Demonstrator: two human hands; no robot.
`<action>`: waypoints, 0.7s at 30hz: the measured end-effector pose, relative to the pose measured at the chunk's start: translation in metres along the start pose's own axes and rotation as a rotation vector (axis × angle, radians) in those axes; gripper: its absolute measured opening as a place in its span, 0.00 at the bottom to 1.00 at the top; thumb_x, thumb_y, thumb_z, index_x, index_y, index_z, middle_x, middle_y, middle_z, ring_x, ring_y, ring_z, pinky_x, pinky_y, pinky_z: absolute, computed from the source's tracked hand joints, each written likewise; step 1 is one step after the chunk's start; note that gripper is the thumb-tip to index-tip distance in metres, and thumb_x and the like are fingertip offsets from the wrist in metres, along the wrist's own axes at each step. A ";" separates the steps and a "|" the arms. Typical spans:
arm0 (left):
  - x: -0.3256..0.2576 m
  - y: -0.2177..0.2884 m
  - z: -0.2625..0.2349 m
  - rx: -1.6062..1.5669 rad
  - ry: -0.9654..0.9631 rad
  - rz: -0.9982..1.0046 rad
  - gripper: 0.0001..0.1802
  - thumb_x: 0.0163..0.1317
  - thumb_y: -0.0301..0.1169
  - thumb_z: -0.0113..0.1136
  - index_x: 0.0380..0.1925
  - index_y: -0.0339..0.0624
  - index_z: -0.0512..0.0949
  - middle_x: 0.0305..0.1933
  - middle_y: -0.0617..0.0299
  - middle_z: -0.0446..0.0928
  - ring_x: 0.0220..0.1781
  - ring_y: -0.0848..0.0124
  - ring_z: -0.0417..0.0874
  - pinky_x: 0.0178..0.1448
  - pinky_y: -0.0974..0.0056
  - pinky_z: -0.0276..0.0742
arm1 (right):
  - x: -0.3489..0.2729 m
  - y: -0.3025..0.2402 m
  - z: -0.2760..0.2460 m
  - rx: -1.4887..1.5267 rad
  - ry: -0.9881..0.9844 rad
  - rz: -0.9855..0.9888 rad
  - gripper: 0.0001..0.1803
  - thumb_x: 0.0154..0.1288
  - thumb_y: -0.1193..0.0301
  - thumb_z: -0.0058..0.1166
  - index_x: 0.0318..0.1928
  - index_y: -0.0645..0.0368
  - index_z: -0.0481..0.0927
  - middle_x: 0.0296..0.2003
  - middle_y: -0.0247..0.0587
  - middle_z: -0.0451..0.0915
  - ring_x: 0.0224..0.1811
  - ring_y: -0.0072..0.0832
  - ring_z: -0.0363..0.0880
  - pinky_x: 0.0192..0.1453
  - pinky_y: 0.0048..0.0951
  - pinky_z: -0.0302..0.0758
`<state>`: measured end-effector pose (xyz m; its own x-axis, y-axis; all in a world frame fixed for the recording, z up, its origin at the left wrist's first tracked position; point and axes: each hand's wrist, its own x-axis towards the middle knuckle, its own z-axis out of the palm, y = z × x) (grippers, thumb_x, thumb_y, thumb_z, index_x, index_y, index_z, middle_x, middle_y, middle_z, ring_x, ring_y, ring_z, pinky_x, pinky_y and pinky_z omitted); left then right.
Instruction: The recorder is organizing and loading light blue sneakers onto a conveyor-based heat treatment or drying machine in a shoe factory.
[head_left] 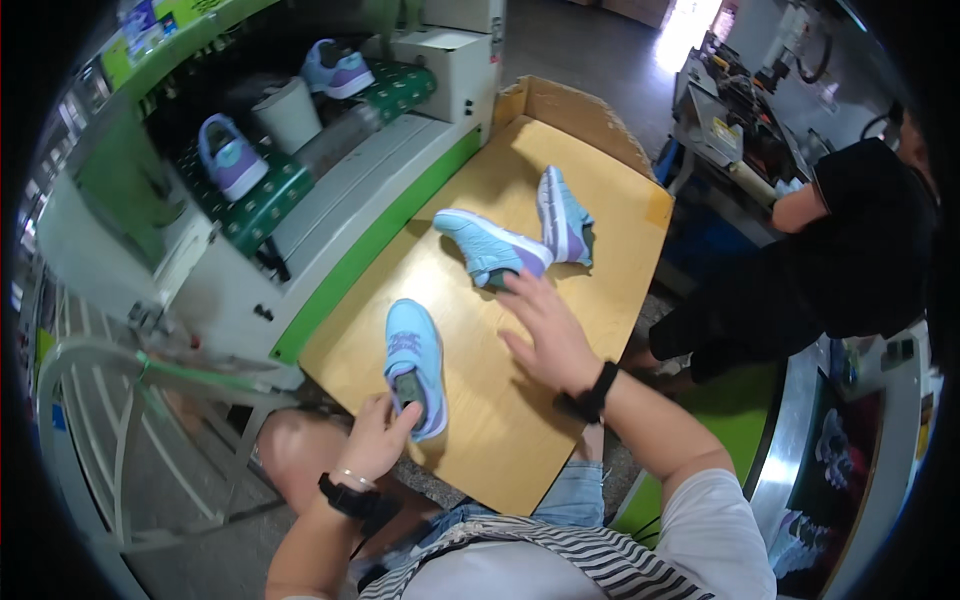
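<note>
A light blue and purple sneaker (412, 345) lies on the wooden tabletop (480, 385), its toe pointing away from me. My left hand (380, 432) grips this sneaker at the heel, thumb by the dark shoe opening. My right hand (548, 335) is open, fingers spread, just beside the heel opening of a second sneaker (480, 240). Whether its fingertips touch that shoe I cannot tell. Behind, a third sneaker (562, 215) is tipped on its side, its sole facing left, against the second one.
At the left stands a white and green machine (350, 195) with a green belt (285, 190) carrying two more sneakers (238, 165). Cardboard (585, 110) edges the table's far side. A co-worker in black (850, 230) stands at right by a bench with tools. A white metal frame (150, 440) sits lower left.
</note>
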<state>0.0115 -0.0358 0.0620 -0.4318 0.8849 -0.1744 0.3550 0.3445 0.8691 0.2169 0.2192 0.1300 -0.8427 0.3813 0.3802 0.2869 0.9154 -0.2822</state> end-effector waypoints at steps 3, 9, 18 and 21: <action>-0.004 0.032 -0.009 -0.187 -0.155 -0.135 0.26 0.73 0.46 0.57 0.47 0.26 0.79 0.38 0.43 0.80 0.42 0.63 0.81 0.51 0.61 0.75 | 0.046 0.047 0.029 -0.145 -0.059 -0.025 0.39 0.58 0.65 0.70 0.69 0.60 0.69 0.70 0.59 0.65 0.74 0.58 0.61 0.80 0.52 0.56; -0.020 0.003 -0.005 -0.394 0.146 -0.088 0.38 0.77 0.45 0.53 0.74 0.28 0.56 0.74 0.40 0.63 0.75 0.57 0.67 0.76 0.63 0.62 | 0.083 0.078 0.039 -0.056 -0.117 0.346 0.46 0.52 0.65 0.71 0.71 0.62 0.66 0.66 0.65 0.70 0.68 0.55 0.70 0.72 0.46 0.66; 0.039 0.016 0.073 -0.610 -0.224 0.026 0.46 0.79 0.50 0.45 0.80 0.36 0.34 0.79 0.53 0.55 0.79 0.65 0.57 0.80 0.61 0.51 | 0.027 0.031 0.008 1.168 0.171 0.829 0.41 0.63 0.71 0.63 0.72 0.73 0.60 0.61 0.49 0.75 0.61 0.32 0.75 0.66 0.30 0.71; 0.065 0.059 0.052 -0.937 -0.413 0.109 0.49 0.75 0.65 0.39 0.80 0.40 0.45 0.78 0.59 0.61 0.77 0.66 0.64 0.79 0.60 0.58 | 0.028 -0.017 -0.028 1.326 0.226 0.659 0.41 0.70 0.70 0.60 0.76 0.71 0.54 0.64 0.46 0.73 0.64 0.29 0.72 0.68 0.30 0.68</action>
<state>0.0472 0.0578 0.0779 -0.0543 0.9964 -0.0646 -0.4908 0.0297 0.8708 0.2017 0.2181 0.1698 -0.6084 0.7926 -0.0402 -0.1378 -0.1554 -0.9782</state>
